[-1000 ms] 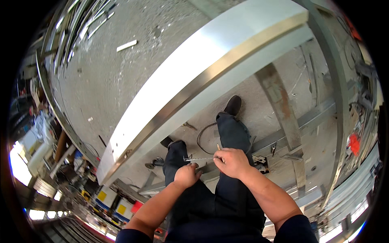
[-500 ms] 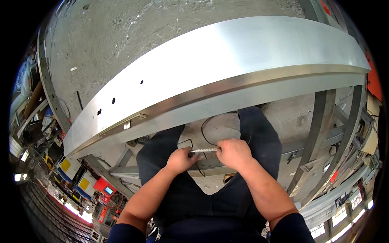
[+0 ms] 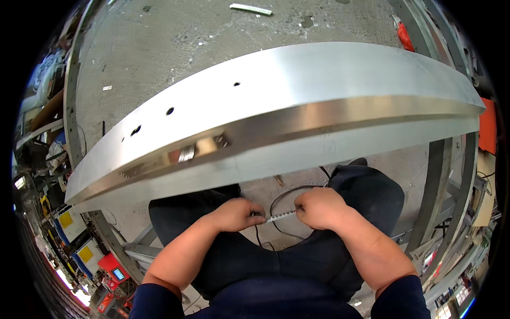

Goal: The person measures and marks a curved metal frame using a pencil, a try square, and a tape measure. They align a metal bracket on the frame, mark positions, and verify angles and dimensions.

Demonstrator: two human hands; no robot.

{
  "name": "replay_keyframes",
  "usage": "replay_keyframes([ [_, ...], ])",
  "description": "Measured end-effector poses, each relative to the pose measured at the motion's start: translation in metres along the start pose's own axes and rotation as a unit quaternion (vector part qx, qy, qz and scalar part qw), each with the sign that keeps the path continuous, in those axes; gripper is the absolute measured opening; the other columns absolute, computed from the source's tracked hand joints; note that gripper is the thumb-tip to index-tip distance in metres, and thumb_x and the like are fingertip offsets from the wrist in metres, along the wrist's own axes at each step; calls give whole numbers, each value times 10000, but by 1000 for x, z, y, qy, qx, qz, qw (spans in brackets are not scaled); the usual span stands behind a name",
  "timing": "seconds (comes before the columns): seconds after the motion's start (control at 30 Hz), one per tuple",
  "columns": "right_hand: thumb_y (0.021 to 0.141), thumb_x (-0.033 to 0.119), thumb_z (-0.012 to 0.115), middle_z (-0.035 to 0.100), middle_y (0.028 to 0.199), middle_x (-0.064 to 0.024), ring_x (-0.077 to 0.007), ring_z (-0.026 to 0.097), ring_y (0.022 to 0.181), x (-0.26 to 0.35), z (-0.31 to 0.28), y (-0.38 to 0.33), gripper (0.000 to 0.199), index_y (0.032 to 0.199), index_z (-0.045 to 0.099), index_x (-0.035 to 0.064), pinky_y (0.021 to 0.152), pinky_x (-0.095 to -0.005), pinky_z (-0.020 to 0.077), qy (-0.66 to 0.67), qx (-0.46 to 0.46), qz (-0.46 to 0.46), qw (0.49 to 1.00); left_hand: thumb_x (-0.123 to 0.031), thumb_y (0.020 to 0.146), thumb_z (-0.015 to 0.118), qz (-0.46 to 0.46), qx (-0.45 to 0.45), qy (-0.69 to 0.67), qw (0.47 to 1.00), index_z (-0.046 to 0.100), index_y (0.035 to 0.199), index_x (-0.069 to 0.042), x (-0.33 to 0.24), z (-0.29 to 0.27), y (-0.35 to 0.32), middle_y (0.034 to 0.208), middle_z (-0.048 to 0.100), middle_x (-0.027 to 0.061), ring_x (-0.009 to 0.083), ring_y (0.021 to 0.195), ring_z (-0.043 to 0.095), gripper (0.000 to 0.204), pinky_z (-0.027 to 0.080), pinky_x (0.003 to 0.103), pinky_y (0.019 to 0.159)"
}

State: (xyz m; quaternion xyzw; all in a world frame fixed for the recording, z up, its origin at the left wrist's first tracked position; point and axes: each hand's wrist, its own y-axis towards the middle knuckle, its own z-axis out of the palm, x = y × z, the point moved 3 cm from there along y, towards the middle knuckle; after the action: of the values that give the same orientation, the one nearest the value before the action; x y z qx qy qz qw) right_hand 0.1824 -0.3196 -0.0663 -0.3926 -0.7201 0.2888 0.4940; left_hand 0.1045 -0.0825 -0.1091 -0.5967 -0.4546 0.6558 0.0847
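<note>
A short pale stretch of tape measure [image 3: 281, 216] with dark marks spans the gap between my two hands. My left hand [image 3: 239, 214] is closed, pinching its left end between thumb and fingers. Around the other end my right hand [image 3: 320, 207] is closed too, and its fist hides whatever part lies inside. Just beyond both hands lies a long silvery metal profile [image 3: 329, 141], its near side apart from my fingers. Several dark holes pierce its broad top face, and a small metal plate [image 3: 187, 153] sits on the left part of its edge.
Grey metal frame legs [image 3: 431, 186] support the profile at right, with more framing at left. A dark cable [image 3: 289, 234] curls on the concrete floor between my legs. Tools and a red device [image 3: 112, 270] with a lit screen stand at lower left.
Both hands have moved slightly down and to the right, still with the tape between them. My view has shifted, the profile appears lower, and my knees are spread wider.
</note>
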Motion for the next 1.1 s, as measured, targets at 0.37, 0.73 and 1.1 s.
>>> replay_keyframes([
  [0.37,881,239,622,771,847,-130,-343,744,882,36,62,-21,265,1038,802,123,819,-472,582,-97,-235,-40,966,-335,1001,668,4,-161,209,964,764,1059,-81,-3,37,-44,991,737,194,418,954,693,277,536,490,817],
  [0.73,883,294,700,759,922,-206,-404,731,895,64,81,-55,279,1041,798,85,820,-458,585,31,-300,-86,949,-303,1000,701,73,-368,65,925,740,1029,-37,-16,48,-128,897,720,197,387,854,696,271,544,472,773],
  [1.1,887,273,708,757,927,-225,-353,741,879,71,82,4,311,1051,787,21,825,-416,567,161,-208,-140,955,-311,995,690,19,-432,53,900,703,909,1,5,38,-130,846,695,246,464,840,671,325,526,519,739],
])
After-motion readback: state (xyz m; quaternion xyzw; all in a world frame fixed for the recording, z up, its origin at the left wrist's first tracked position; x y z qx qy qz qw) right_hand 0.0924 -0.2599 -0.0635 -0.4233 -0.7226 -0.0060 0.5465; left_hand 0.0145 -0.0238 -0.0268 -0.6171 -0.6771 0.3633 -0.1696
